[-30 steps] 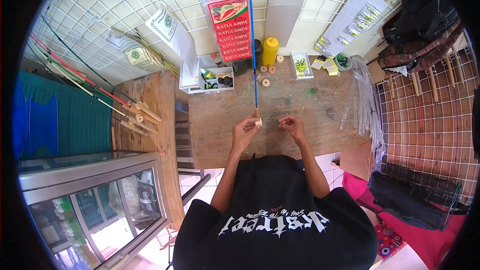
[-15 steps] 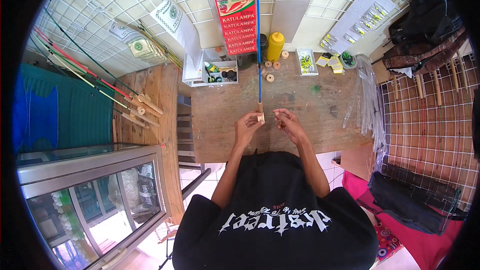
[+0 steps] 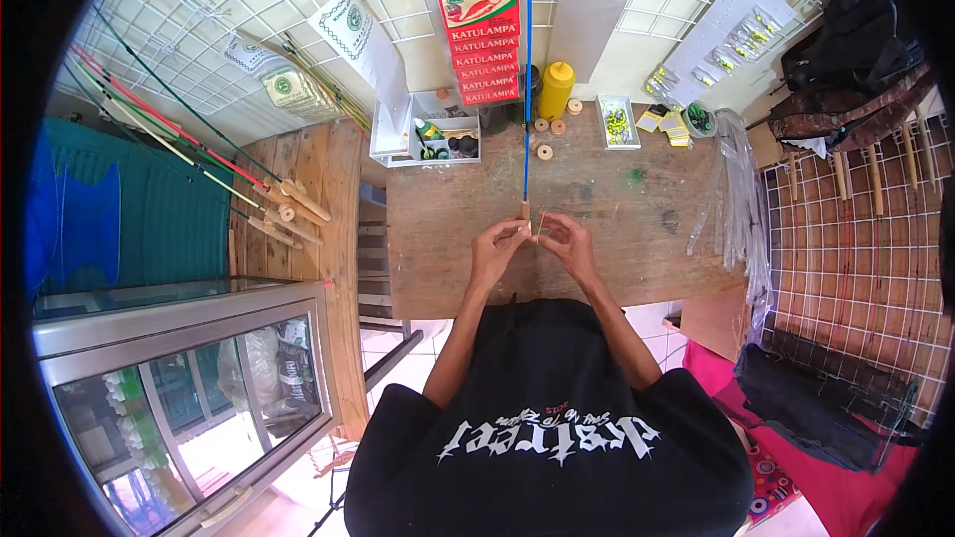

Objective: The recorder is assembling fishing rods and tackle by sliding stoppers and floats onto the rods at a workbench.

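Note:
A slim blue fishing rod [image 3: 527, 119] points away from me over the wooden table, its brown handle [image 3: 524, 210] toward my body. My left hand [image 3: 494, 247] is closed at the near end of that handle, its fingertips around a small pale piece there. Close beside it, my right hand [image 3: 569, 242] is pinched, with a thin reddish sliver at its fingertips that is too small to name. The fingertips of both hands nearly meet at the handle end.
On the wooden table [image 3: 438, 229] are pale wooden rings [image 3: 544, 152], a yellow squeeze bottle [image 3: 556, 86], a white divided box [image 3: 426, 151], and a white tray [image 3: 617, 124] of small yellow-green pieces. Clear plastic sleeves [image 3: 734, 189] lie right. More rods [image 3: 199, 164] lean left, near a glass cabinet [image 3: 189, 388].
My right hand has moved left, up to the handle end and close to my left hand. The left hand still grips there. The whole view has shifted slightly.

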Available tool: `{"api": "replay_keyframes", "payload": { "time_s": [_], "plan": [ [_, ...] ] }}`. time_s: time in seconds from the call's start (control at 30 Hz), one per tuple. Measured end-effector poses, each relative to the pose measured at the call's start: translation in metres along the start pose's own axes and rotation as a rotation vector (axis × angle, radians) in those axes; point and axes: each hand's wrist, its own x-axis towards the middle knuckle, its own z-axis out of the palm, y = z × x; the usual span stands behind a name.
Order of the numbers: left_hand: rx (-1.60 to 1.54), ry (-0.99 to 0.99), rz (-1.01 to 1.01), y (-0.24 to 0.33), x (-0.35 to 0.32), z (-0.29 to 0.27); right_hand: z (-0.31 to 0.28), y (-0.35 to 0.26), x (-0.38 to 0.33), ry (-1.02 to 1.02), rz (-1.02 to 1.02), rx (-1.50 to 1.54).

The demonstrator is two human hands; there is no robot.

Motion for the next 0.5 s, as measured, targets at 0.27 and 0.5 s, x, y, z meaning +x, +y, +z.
{"api": "replay_keyframes", "payload": {
  "time_s": [0.27,0.5],
  "plan": [
    [-0.001,0.014,0.001,0.006,-0.001,0.001,0.014,-0.014,0.003,-0.049,-0.089,-0.174],
    [-0.073,-0.045,-0.004,-0.004,0.001,-0.004,0.015,-0.001,0.008,-0.127,-0.046,-0.095]
  ]
}}
